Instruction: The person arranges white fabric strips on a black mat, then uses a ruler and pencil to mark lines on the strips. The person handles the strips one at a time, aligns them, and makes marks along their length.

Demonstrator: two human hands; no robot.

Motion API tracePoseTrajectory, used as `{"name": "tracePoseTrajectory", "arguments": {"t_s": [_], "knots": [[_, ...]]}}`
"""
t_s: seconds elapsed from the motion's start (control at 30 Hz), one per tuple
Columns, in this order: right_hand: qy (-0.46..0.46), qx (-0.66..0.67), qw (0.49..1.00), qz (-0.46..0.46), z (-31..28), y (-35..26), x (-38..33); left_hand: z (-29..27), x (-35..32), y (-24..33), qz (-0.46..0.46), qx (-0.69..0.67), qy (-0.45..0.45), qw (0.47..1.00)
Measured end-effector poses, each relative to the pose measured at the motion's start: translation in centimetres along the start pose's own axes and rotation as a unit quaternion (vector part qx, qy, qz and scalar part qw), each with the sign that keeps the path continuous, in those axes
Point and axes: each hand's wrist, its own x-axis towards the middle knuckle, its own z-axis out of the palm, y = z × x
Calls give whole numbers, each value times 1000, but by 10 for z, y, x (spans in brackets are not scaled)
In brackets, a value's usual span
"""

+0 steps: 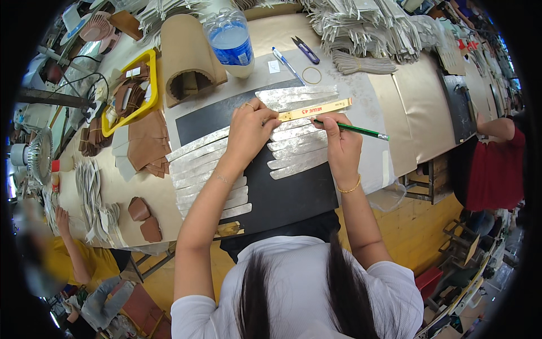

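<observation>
My left hand (248,131) presses its fingertips on the left end of a flat yellow marked strip (319,110), like a short ruler or template, lying across silvery-grey strips (299,151). In my right hand (344,148) is a green pencil (361,131), its tip close to the lower edge of the yellow strip. More silvery strips (206,169) are laid side by side under and left of my left forearm. They rest on a black board (288,203). Whether the pencil tip touches a strip is too small to tell.
Beyond the board stand a water bottle (230,45) and a curved brown board (183,48). Snips (305,50) and a pen (288,65) lie nearby. A yellow basket (153,76) and brown pieces (148,144) are left; stacked strips (367,28) fill the back. Other people sit either side.
</observation>
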Motion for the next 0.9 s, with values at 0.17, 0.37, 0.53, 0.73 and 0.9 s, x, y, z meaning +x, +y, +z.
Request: {"name": "tracePoseTrajectory", "arguments": {"t_s": [0.17,0.37,0.53,0.73,0.9], "knots": [[-10,19,1000,-4,0,-4,-3,3,-1,-1,-12,-17,1,1000],[-51,-32,998,0,-3,-3,-5,1,-2,-1,-18,-34,5,999],[-54,-37,998,6,-3,-2,-6,4,-3,-3,-10,-37,13,999],[-59,-40,997,-6,2,-1,1,4,-3,-3,-1,-28,14,1000],[-90,-85,992,17,13,-6,15,5,-3,-4,-2,-34,17,999]]}}
